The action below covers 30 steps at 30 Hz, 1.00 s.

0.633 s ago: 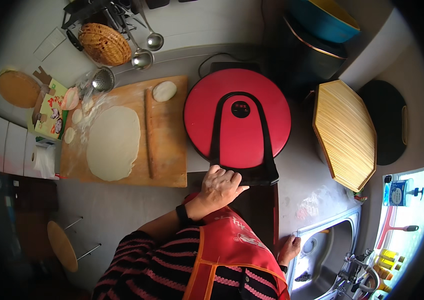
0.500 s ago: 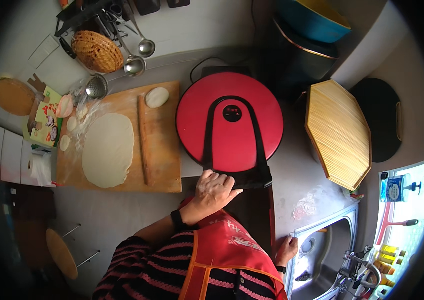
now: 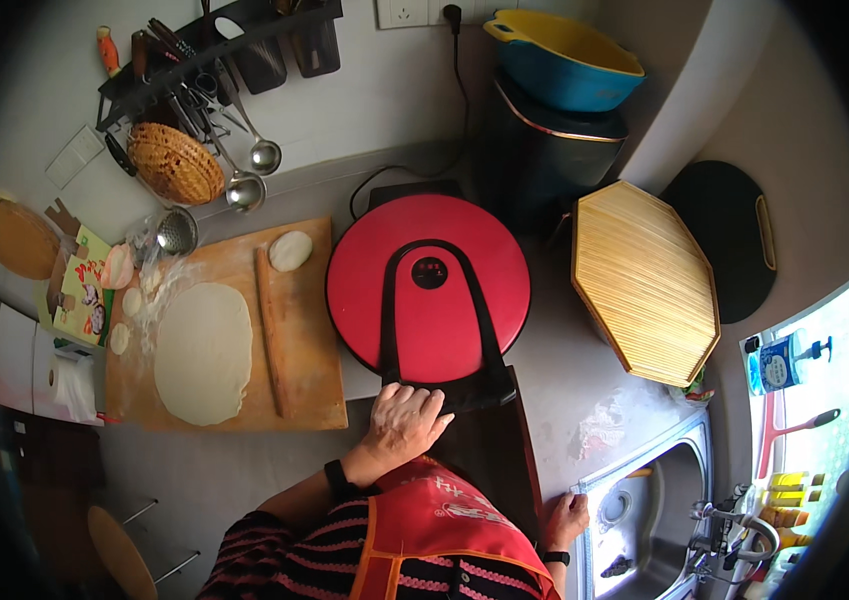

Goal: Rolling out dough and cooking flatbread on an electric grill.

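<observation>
A round red electric griddle with a black U-shaped handle stands closed on the counter. My left hand has its fingers curled over the front bar of that handle. My right hand is at the front left edge of the steel sink, its fingers bent over the edge and partly hidden. Left of the griddle is a floured wooden board. On it lie a large rolled-out sheet of dough, a thin rolling pin, a round dough piece and small dough pieces at the left.
An octagonal slatted tray stands right of the griddle. Behind it are a dark bin and a blue basin. Ladles and a wicker basket hang from the wall rack. A stool is at lower left.
The view has tilted up, so everything sits lower in the picture and more of the back wall shows. Both hands stay where they were, and the griddle remains closed.
</observation>
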Available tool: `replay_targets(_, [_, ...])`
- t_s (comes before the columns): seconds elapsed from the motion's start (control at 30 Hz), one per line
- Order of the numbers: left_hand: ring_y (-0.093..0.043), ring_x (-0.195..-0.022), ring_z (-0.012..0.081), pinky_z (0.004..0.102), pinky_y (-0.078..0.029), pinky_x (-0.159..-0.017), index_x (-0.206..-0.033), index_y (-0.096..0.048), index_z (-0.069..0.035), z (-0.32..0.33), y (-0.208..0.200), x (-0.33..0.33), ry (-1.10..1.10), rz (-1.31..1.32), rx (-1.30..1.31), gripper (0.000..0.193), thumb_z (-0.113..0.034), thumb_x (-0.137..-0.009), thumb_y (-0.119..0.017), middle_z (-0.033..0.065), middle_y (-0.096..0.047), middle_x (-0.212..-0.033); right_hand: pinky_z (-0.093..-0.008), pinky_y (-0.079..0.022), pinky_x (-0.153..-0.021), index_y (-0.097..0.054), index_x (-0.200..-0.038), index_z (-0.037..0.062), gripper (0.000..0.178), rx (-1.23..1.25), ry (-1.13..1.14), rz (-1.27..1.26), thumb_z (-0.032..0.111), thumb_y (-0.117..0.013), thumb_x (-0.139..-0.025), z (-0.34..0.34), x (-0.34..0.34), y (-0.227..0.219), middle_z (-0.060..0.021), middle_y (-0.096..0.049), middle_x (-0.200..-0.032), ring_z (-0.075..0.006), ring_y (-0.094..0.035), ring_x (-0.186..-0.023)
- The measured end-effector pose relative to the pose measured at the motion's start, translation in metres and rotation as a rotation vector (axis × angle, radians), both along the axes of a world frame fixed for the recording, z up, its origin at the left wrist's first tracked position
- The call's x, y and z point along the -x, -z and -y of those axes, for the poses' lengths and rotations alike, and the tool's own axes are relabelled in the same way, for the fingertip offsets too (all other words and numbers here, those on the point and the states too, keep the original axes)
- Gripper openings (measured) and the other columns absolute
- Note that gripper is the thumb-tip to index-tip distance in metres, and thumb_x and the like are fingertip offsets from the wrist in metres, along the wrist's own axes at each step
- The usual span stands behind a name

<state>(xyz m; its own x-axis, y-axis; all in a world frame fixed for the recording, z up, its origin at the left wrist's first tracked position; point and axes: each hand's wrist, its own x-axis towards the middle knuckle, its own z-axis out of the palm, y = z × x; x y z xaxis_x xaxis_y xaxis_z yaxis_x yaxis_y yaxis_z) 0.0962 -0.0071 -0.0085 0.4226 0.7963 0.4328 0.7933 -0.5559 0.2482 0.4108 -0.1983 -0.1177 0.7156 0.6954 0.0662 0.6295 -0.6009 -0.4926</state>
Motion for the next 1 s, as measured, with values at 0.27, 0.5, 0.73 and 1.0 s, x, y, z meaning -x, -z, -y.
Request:
replay_targets(0.27, [-0.058,-0.071,0.0237,0.0380,-0.044,-0.080,-0.096,-0.058,-0.007,0.002,0.003,-0.001,-0.001,-0.047,0.006,0.035,-0.030,-0.074,-0.073,0.0067,-0.058,-0.074,-0.0470,-0.042,-0.056,-0.051,-0.074,0.0006,0.022,-0.017,0.015,0.027,0.017,-0.058,-0.086,-0.003,0.009,-0.008,-0.0204,-0.056,-0.064,-0.0395,-0.054,-0.059])
replay_targets(0.5, [-0.056,-0.065,0.0213,0.0363,-0.044,-0.078,-0.085,-0.054,-0.009,-0.001,-0.002,-0.005,-0.018,-0.042,-0.039,0.034,-0.032,-0.072,-0.076,0.0058,-0.053,-0.069,-0.0479,-0.042,-0.056,-0.050,-0.074,0.0020,0.023,-0.039,-0.020,0.052,0.019,-0.057,-0.087,0.002,0.002,0.003,-0.0207,-0.056,-0.065,-0.0402,-0.055,-0.060])
replay_targets(0.73, [-0.056,-0.066,0.0228,0.0392,-0.044,-0.079,-0.087,-0.052,-0.009,0.005,0.003,-0.002,-0.045,-0.010,-0.006,0.037,-0.028,-0.068,-0.078,0.0057,-0.052,-0.068,-0.0478,-0.042,-0.058,-0.051,-0.074,0.0004,0.025,0.004,-0.024,0.031,0.020,-0.055,-0.089,0.003,-0.001,0.006,-0.0231,-0.056,-0.067,-0.0411,-0.054,-0.061])
replay_targets(1.0, [-0.057,-0.063,0.0221,0.0381,-0.044,-0.077,-0.087,-0.055,-0.009,0.008,-0.001,0.006,-0.019,-0.034,0.022,0.034,-0.028,-0.070,-0.077,0.0055,-0.054,-0.068,-0.0479,-0.042,-0.058,-0.049,-0.072,0.0008,0.021,-0.044,0.011,0.037,0.015,-0.056,-0.086,0.002,0.000,0.010,-0.0215,-0.056,-0.066,-0.0400,-0.055,-0.061])
